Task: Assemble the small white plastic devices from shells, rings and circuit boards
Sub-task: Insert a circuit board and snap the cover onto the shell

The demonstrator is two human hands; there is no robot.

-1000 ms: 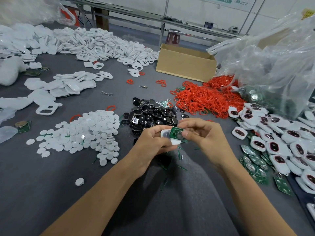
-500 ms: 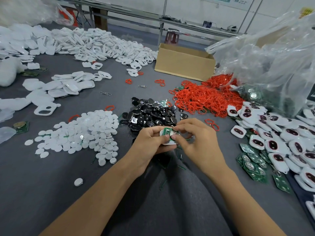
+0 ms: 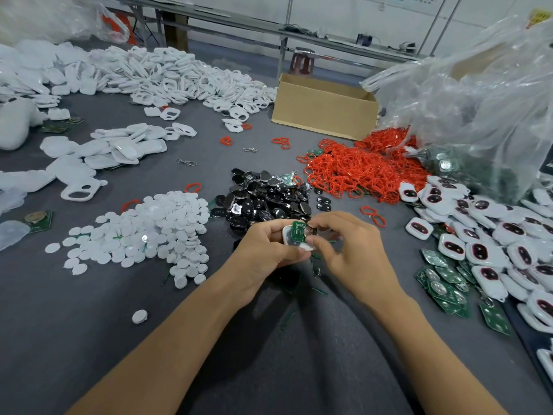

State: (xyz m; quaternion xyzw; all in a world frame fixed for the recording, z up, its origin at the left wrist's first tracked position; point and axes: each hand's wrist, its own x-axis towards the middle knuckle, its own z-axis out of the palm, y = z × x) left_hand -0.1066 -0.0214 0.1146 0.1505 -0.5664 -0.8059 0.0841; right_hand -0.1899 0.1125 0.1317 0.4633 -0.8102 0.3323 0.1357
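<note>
Fingers of left hand [image 3: 263,250]: curled around the white shell [image 3: 286,235], thumb pressing on its near edge.
Fingers of right hand [image 3: 356,253]: pinch the right end of the green circuit board [image 3: 297,230], which sits inside the shell.
Shell and board: between both hands, held above the tabletop [image 3: 89,324], just before the black pieces [image 3: 266,196].
Nearby: white discs [image 3: 155,232] at left, red rings [image 3: 359,172] behind, finished white devices [image 3: 478,244] and loose boards [image 3: 443,280] at right.

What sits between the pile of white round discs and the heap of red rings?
A pile of shiny black oval pieces, seen in the head view.
</note>
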